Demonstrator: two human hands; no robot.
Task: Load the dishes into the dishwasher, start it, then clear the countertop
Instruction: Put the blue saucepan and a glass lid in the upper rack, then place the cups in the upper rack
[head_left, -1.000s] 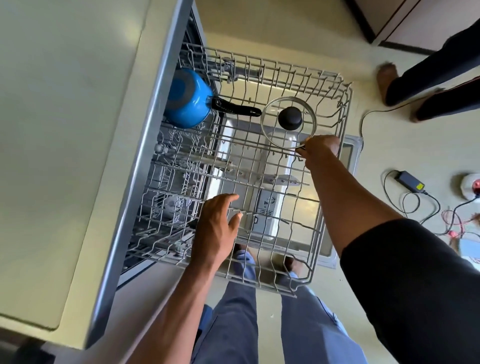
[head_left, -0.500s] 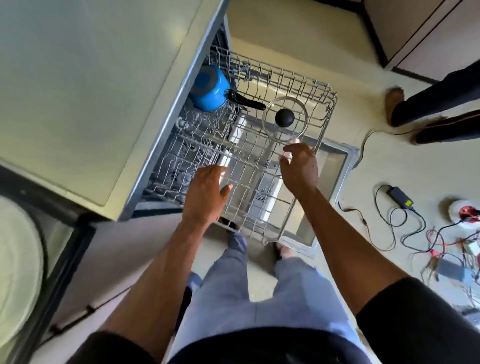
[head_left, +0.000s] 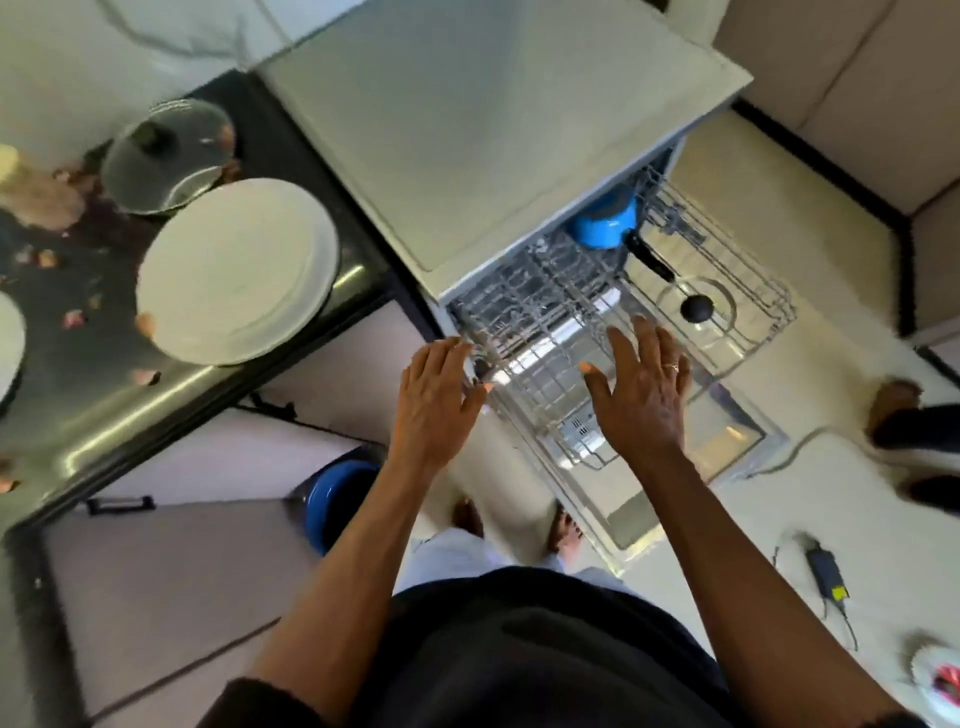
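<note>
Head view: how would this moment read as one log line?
left hand: open | right hand: open, over rack | in rack: pot, lid | on counter: plate

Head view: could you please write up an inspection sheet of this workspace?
Surface: dark counter, soiled with scraps.
Job's things: plate and lidded pan on counter; blue pot and glass lid in pulled-out rack.
Clutter: blue tub on floor.
Hands: left hand and right hand open, fingers spread over rack, holding nothing.
Cables: adapter with cord on floor.
Surroundings: dishwasher door down; another person's feet nearby.
</note>
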